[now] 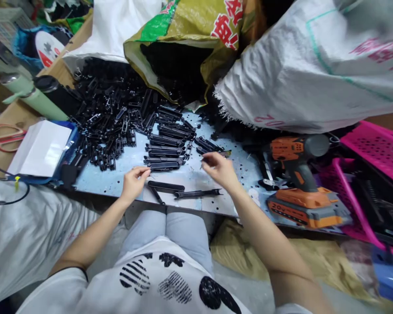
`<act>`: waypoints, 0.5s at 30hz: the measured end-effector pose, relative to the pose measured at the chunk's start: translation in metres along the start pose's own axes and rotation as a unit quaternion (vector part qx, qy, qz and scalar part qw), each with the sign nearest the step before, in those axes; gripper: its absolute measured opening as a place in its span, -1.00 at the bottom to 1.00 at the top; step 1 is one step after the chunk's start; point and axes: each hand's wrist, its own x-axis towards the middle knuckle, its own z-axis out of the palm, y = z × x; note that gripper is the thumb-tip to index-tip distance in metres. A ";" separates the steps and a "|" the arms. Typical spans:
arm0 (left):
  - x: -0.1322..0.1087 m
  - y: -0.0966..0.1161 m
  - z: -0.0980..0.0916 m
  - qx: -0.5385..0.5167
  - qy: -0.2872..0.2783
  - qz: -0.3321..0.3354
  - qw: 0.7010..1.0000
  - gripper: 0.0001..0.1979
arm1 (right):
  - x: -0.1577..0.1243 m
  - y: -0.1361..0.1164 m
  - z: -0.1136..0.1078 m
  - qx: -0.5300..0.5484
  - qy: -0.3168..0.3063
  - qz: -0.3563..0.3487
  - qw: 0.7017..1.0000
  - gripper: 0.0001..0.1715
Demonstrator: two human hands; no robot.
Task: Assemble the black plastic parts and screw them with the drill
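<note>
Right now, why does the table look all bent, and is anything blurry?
Head view: the wide lens bows the table edge and stretches the corners; the drill leans outward. The black parts merge into a dark mass. Both hands, left and right, look slightly soft. Light is even, without harsh glare.

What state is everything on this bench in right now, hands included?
Left hand: fingertips pinched, apparently on something too small to make out.
Right hand: fingers curled on a small part.
Long black parts: lying flat on the bench between the hands.
Stacked black parts: laid in a row.
Loose black parts: heaped, spilling from a sack.
Drill: standing upright on its battery.
Scissors: closed, lying flat.
</note>
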 end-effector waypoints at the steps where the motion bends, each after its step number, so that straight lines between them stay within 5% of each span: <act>1: -0.009 -0.003 -0.002 0.013 0.002 0.003 1.000 -0.80 | -0.014 -0.009 0.009 0.041 -0.031 -0.006 0.999 -0.72; 7: -0.023 -0.001 -0.007 0.112 0.001 0.136 0.984 -0.82 | -0.059 -0.024 0.049 0.125 -0.081 0.002 0.989 -0.76; 12: -0.031 0.000 -0.008 0.169 -0.063 0.191 0.965 -0.77 | -0.070 -0.022 0.052 0.025 -0.068 -0.066 0.995 -0.81; 15: -0.036 -0.004 -0.005 0.198 -0.051 0.201 0.958 -0.76 | -0.073 -0.028 0.048 -0.044 -0.071 -0.129 0.988 -0.83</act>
